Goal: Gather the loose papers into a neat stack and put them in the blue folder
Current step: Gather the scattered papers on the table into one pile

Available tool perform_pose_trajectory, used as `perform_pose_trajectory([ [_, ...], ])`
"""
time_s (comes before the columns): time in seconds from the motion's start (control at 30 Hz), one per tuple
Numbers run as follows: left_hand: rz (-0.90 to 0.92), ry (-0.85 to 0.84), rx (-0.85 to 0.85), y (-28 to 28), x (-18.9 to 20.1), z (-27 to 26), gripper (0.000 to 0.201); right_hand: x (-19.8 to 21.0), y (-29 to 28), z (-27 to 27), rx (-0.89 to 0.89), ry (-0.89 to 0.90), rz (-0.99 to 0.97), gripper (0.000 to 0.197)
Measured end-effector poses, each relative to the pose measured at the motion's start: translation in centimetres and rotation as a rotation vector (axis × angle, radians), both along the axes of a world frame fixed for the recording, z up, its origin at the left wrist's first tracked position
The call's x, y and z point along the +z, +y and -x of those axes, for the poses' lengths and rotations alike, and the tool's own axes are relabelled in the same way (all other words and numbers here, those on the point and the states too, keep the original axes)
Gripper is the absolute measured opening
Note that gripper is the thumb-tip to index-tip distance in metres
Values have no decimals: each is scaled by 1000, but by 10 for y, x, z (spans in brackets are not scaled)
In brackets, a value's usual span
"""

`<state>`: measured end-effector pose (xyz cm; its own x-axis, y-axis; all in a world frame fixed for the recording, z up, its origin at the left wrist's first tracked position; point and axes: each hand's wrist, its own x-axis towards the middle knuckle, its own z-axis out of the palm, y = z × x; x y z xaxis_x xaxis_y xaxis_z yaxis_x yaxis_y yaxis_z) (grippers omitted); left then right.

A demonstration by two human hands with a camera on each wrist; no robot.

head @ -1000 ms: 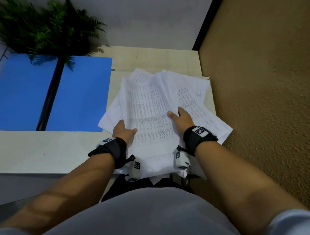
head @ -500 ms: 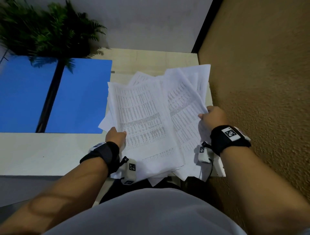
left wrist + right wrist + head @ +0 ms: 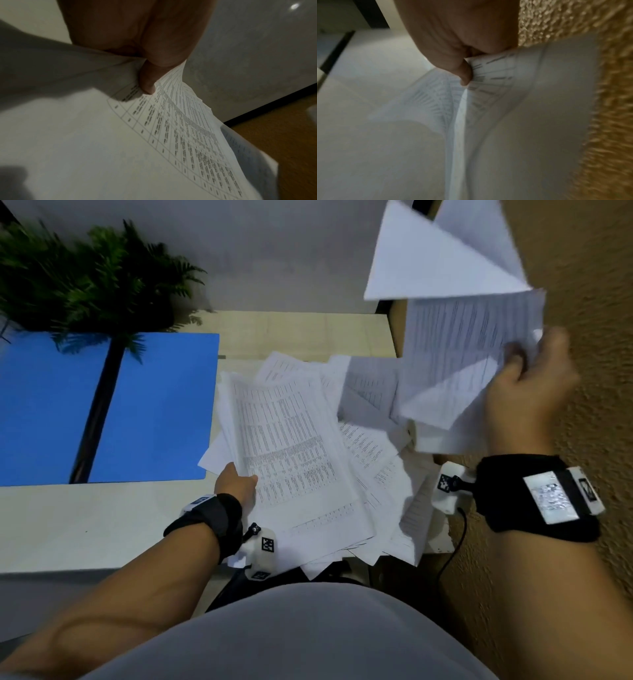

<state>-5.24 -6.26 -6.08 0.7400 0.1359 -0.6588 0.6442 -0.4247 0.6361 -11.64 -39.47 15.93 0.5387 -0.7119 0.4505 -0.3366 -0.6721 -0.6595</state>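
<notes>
Several white printed papers (image 3: 291, 453) lie fanned in a loose pile at the table's right end. My left hand (image 3: 236, 481) grips the pile's left edge, thumb (image 3: 147, 83) on top of the printed sheet (image 3: 180, 128). My right hand (image 3: 527, 392) is raised off the table and pinches a bunch of sheets (image 3: 459, 350) that flap upward against the wall; in the right wrist view the thumb (image 3: 464, 75) presses on these sheets (image 3: 496, 108). The blue folder (image 3: 154, 412) lies open and flat to the left of the pile.
A potted fern (image 3: 85, 275) stands at the back left, and its dark stem crosses the folder. A rough ochre wall (image 3: 582, 542) runs close along the right side. The pale table (image 3: 85, 525) has its front edge near my body.
My right hand has gone from resting on the pile to its right edge, then lifted a bunch of sheets up and to the right. The left hand stays at the pile's left edge.
</notes>
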Motion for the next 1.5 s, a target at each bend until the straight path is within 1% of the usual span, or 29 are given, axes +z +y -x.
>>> perform_pose_trajectory([
  [0.07,-18,26,-50,3,-3,1,43,0,12,-4,109,-87,-111,7],
  [0.1,9,39,-62,6,-9,-1,57,-8,21,-7,154,-51,-180,7],
  [0.17,84,58,-67,10,-18,-1,79,-36,46,-12,234,98,-343,18],
  [0.23,106,46,-24,9,-14,-1,77,-70,74,-11,319,219,-523,39],
  [0.3,69,63,10,3,10,3,72,-106,98,-6,388,334,-634,55],
  [0.37,65,81,28,1,20,3,86,-139,112,-5,417,483,-654,57],
  [0.43,146,108,56,0,21,5,102,-162,118,-6,462,658,-610,52],
  [0.47,168,103,61,-1,23,7,105,-168,119,-7,499,729,-594,49],
  [0.5,157,89,45,-3,23,9,100,-175,120,-9,540,770,-606,49],
  [0.57,53,-2,29,-2,21,11,70,-180,119,-13,580,738,-669,47],
  [0.6,35,-40,66,-1,19,11,56,-181,115,-14,549,668,-669,44],
  [0.67,66,-66,158,7,15,11,53,-187,101,-20,386,539,-603,39],
  [0.7,88,-70,190,13,12,10,53,-189,92,-21,285,575,-525,36],
  [0.77,126,-69,217,25,4,11,45,-193,76,-16,188,817,-376,39],
  [0.83,163,-54,218,31,-2,13,45,-196,71,-8,285,916,-373,55],
  [0.9,191,-56,200,31,-5,15,49,-198,75,-7,408,911,-461,54],
  [0.93,204,-58,195,31,-8,15,50,-201,78,-8,470,929,-477,45],
  [1.0,238,-53,217,29,-3,16,50,-206,82,-12,533,964,-499,15],
  [1.07,224,-62,213,26,7,19,49,-215,79,-13,446,925,-582,38],
  [1.1,216,-70,205,25,11,20,49,-215,78,-11,368,838,-636,41],
  [1.13,213,-92,203,24,15,21,50,-216,74,-9,255,757,-680,30],
  [1.17,216,-101,207,23,18,23,51,-216,69,-8,151,672,-698,12],
  [1.2,231,-119,214,22,19,24,52,-214,65,-6,45,651,-703,18],
  [1.23,239,-115,215,24,17,23,53,-212,63,-4,-30,652,-708,33],
  [1.27,247,-116,208,22,17,23,52,-211,61,-2,-80,657,-753,41],
  [1.3,245,-103,207,21,15,23,51,-214,60,-2,-128,619,-793,43],
  [1.33,244,-100,201,21,12,22,50,-217,61,-2,-144,606,-821,39],
  [1.43,262,-71,215,20,7,20,48,-219,68,-7,-91,518,-889,13],
  [1.5,277,-63,206,20,6,21,47,-213,73,-11,-10,436,-979,17],
])
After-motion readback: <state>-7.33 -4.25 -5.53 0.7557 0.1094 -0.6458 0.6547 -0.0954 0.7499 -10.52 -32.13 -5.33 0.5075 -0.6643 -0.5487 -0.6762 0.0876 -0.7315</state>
